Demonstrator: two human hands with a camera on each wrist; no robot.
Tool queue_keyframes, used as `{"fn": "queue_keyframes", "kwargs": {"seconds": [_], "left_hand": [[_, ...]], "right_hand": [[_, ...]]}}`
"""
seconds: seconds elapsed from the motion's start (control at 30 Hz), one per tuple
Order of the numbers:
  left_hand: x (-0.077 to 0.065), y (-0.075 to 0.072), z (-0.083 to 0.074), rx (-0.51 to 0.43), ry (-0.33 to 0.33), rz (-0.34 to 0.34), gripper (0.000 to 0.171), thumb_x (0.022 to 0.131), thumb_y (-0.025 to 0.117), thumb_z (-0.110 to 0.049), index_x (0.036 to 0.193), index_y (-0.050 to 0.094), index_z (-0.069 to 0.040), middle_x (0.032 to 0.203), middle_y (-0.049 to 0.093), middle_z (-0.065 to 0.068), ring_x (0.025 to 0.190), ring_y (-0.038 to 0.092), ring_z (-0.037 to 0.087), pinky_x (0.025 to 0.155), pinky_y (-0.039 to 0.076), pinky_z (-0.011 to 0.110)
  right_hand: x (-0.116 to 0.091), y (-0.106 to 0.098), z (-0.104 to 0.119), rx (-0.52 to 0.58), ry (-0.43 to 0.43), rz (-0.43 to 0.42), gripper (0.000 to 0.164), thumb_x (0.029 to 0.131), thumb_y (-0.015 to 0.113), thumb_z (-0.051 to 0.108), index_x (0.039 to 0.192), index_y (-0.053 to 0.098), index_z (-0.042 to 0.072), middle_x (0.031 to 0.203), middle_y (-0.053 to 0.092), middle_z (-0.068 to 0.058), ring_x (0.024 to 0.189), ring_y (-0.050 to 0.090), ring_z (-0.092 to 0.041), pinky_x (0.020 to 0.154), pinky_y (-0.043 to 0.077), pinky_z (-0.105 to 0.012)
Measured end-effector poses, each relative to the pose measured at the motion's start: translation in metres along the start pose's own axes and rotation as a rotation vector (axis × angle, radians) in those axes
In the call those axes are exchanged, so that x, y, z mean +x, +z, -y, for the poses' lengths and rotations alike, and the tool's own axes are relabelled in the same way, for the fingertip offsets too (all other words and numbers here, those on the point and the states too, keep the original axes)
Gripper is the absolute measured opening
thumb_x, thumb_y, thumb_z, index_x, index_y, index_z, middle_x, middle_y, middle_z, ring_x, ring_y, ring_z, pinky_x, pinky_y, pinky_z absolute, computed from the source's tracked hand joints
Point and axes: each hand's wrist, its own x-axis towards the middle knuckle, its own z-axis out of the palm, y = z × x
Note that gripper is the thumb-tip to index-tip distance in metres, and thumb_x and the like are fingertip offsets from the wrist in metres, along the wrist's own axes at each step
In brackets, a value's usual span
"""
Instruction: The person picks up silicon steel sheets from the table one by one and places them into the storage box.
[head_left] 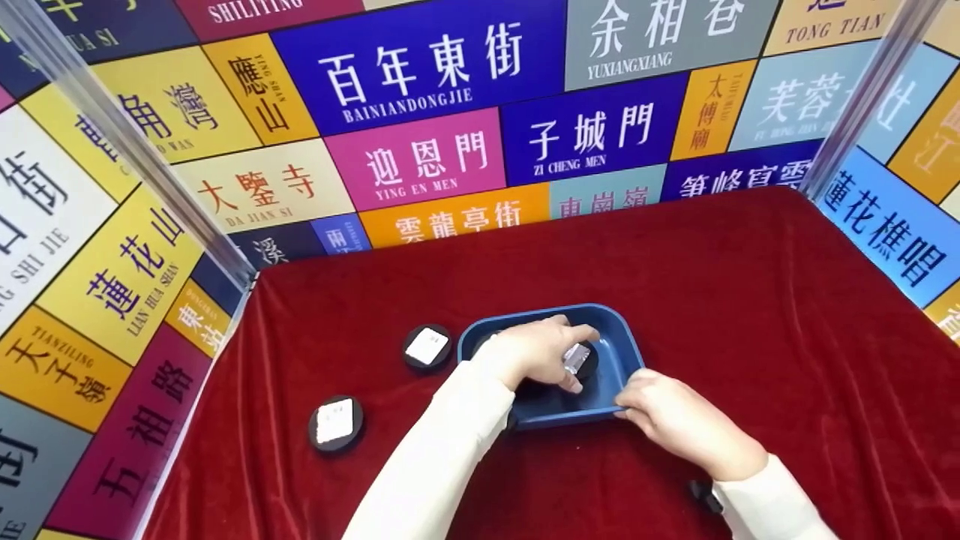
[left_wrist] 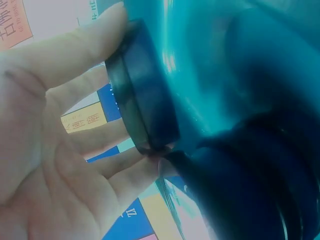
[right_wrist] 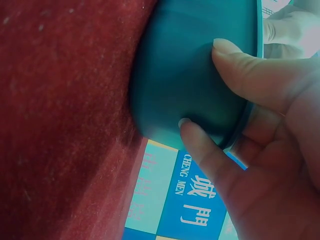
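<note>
A blue rectangular bin with rounded corners stands on the red cloth. My left hand reaches down into it and pinches a round black disc between thumb and fingers, with the disc tilted on edge in the left wrist view. A pale label shows on it from above. More dark round pieces lie beside it in the bin, partly hidden by my hand and sleeve. At the bin's near right corner, my right hand grips the wall, thumb and a fingertip pressing its outer side.
Two more black discs with white labels lie on the cloth left of the bin, one close to it and one nearer me. Panels printed with place names rise behind the red-covered table, with clear posts at its back corners.
</note>
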Motion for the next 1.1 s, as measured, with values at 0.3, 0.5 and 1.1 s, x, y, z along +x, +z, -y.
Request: {"fn": "queue_keyframes", "kwargs": {"seconds": [0.3,0.5,1.1], "left_hand": [[0.010,0.002,-0.001,-0.020,0.016,-0.004,0.076,0.081,0.083,-0.038,0.148,0.047,-0.040,0.140,0.053,0.001,0.116,0.056,0.015,0.099,0.053,0.037],[0.015,0.001,0.000,-0.001,0.030,0.005,0.075,0.080,0.084,-0.037,0.146,0.048,-0.040,0.140,0.055,0.001,0.118,0.056,0.015,0.098,0.052,0.036],[0.030,0.002,0.005,-0.005,0.075,-0.001,0.079,0.073,0.091,-0.030,0.143,0.054,-0.034,0.146,0.055,-0.006,0.127,0.054,0.014,0.107,0.046,0.030]], "right_hand": [[0.000,0.001,-0.001,-0.010,0.001,0.017,0.018,0.081,0.079,0.005,0.072,0.069,0.018,0.073,0.060,0.006,0.072,0.054,-0.010,0.066,0.048,-0.026],[0.000,0.001,0.000,-0.015,-0.023,-0.005,0.020,0.079,0.080,0.005,0.071,0.068,0.018,0.072,0.058,0.007,0.071,0.053,-0.010,0.065,0.047,-0.025],[-0.001,0.000,-0.001,-0.017,-0.020,-0.008,0.018,0.081,0.080,0.006,0.073,0.069,0.018,0.073,0.058,0.006,0.072,0.054,-0.010,0.066,0.048,-0.025]]}}
